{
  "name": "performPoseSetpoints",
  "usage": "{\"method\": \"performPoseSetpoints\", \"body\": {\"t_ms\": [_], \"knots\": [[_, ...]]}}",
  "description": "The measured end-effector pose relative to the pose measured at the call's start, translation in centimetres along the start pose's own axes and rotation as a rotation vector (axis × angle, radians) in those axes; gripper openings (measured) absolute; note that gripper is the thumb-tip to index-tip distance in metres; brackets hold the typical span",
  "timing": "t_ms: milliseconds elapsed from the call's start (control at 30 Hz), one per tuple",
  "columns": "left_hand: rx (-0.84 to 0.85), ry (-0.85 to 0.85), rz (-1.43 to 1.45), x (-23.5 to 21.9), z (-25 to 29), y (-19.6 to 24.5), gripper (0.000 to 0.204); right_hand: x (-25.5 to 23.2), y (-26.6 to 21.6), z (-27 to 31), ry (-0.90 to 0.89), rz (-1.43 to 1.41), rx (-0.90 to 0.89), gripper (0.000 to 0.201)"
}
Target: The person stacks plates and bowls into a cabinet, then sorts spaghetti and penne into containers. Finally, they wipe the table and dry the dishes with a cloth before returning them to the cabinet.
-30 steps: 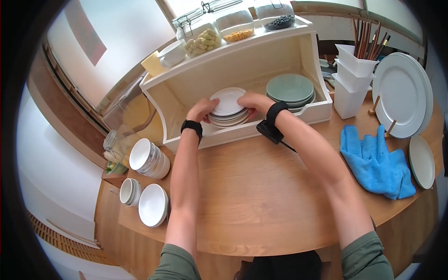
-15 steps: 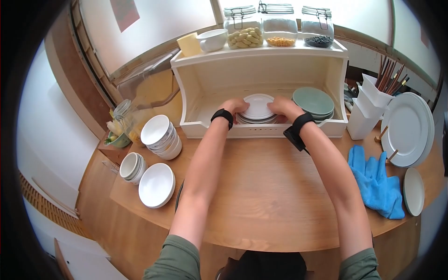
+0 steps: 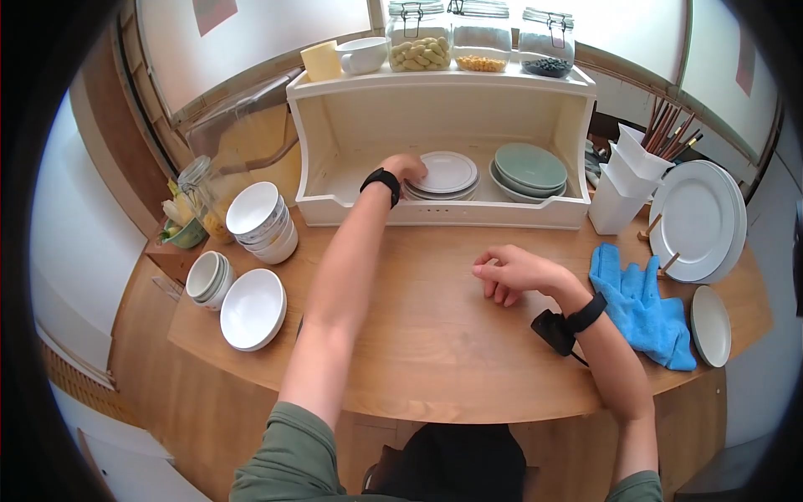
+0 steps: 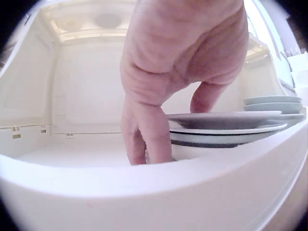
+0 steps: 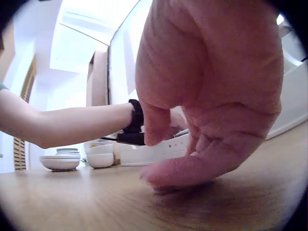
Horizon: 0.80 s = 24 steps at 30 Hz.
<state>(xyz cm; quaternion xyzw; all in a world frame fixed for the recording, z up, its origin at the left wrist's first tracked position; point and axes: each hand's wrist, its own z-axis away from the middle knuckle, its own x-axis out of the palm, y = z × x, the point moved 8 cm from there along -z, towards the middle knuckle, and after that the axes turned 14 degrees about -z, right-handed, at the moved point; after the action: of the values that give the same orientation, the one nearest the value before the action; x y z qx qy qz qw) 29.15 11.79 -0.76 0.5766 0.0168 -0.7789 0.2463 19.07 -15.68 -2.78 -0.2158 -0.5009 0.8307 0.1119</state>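
Note:
My left hand is at the left edge of the stack of small white plates in the cream shelf unit. The left wrist view has this hand's fingers pointing down beside the plates, with the thumb at their far side. Over the wooden table, in front of the shelf, my right hand holds nothing. Its fingers look loosely bent in the right wrist view, where the hand is low over the tabletop. Green dishes stand to the right of the plates.
White bowls and more bowl stacks stand on the table's left. At the right are white holders with chopsticks, large plates, a blue cloth and an oval dish. Glass jars line the shelf top.
My right hand has let go of the plates' right side and come back over the table. My left hand has stayed at the stack's left edge. The head view has shifted.

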Motion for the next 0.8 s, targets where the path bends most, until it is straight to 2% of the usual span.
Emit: {"method": "performPoseSetpoints", "body": {"t_ms": [33,167,400,467,500,533,633,767,800], "knots": [[0.012,0.005,0.011,0.1,0.0,0.4,0.046,-0.1,0.5,-0.1,-0.014,-0.113,0.003,0.042],[0.037,0.009,0.025,0.3,0.5,1.4,0.045,-1.0,1.6,-0.8,-0.095,-0.239,0.034,0.037],[-0.033,0.079,-0.091,0.2,3.0,3.0,0.050,-1.2,2.4,-1.2,-0.107,-0.261,0.005,0.033],[-0.026,0.229,-0.117,-0.8,3.9,3.1,0.051,-1.3,2.2,-1.2,-0.100,-0.247,-0.013,0.033],[-0.026,0.233,-0.105,-0.8,4.2,3.3,0.051,-1.4,2.3,-1.1,-0.099,-0.236,-0.008,0.033],[-0.059,0.312,-0.120,-1.4,4.5,3.3,0.045,-1.4,2.2,-1.0,-0.109,-0.247,-0.014,0.033],[-0.087,0.446,-0.161,-2.5,9.5,4.6,0.042,-1.1,2.1,-0.9,-0.127,-0.252,-0.010,0.033],[0.058,0.432,-0.164,-3.3,18.4,7.2,0.049,-1.4,2.2,-1.1,-0.117,-0.249,-0.012,0.034],[0.034,0.440,-0.165,-3.5,20.3,6.5,0.049,-1.4,2.1,-1.0,-0.115,-0.252,-0.015,0.034]]}}
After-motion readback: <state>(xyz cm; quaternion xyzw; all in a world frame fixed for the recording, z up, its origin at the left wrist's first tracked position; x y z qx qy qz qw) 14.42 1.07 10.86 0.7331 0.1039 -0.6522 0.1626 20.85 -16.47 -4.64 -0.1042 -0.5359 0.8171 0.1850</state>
